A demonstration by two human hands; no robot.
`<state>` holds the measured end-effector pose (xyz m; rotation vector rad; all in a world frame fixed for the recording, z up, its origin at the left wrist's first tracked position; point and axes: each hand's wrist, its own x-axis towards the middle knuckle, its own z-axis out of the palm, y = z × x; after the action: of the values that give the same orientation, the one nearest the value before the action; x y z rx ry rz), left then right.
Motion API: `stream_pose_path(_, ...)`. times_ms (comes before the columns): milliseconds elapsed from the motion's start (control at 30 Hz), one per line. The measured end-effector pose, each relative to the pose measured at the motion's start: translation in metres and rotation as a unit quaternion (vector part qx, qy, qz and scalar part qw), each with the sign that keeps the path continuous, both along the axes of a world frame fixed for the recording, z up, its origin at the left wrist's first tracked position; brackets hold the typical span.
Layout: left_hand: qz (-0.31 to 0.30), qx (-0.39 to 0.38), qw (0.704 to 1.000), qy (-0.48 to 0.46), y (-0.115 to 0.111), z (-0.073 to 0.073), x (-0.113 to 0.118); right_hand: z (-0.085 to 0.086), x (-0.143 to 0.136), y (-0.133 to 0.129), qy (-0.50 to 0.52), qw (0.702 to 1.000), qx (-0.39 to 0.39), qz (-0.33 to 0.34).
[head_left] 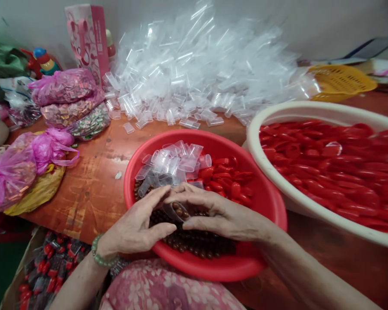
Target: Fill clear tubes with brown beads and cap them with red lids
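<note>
My left hand (139, 224) and my right hand (216, 213) meet over a red basin (203, 271), their fingers curled around a clear plastic tube (168, 211). Brown beads (180, 211) show at the tube's opening, between my thumbs. My right thumb and fingers pinch the tube. The left fingertips are partly hidden behind the right ones, and the left thumb lies by the tube's near edge. Under my hands, strings of dark brown beads (203, 247) fill the near part of the basin. Behind them lie a heap of clear tubes (173, 161) and glossy red plastic caps (228, 178).
A white tub (261, 148) of red plastic pieces stands at the right. Loose clear sleeves (197, 64) are piled against the wall, beside a yellow basket (342, 82). Pink bags (64, 86) sit at left. Below the table edge is a box of red-capped pieces (51, 267).
</note>
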<state>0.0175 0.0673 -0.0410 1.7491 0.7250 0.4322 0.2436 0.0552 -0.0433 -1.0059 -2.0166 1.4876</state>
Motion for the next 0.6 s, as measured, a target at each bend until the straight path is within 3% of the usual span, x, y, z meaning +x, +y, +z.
stream_pose_path(133, 0.023, -0.043, 0.999, -0.01, -0.006, -0.001, 0.006, 0.008, -0.002, -0.001, -0.015, 1.0, 0.01, 0.007)
stream_pose_path(367, 0.024, -0.088, 0.995, -0.027, -0.009, 0.011, 0.015, 0.014, 0.0, -0.005, 0.011, 0.999, 0.033, 0.02)
stream_pose_path(600, 0.042, -0.043, 0.998, -0.026, -0.008, 0.001, 0.017, 0.014, 0.002, -0.009, 0.02, 0.999, 0.041, -0.008)
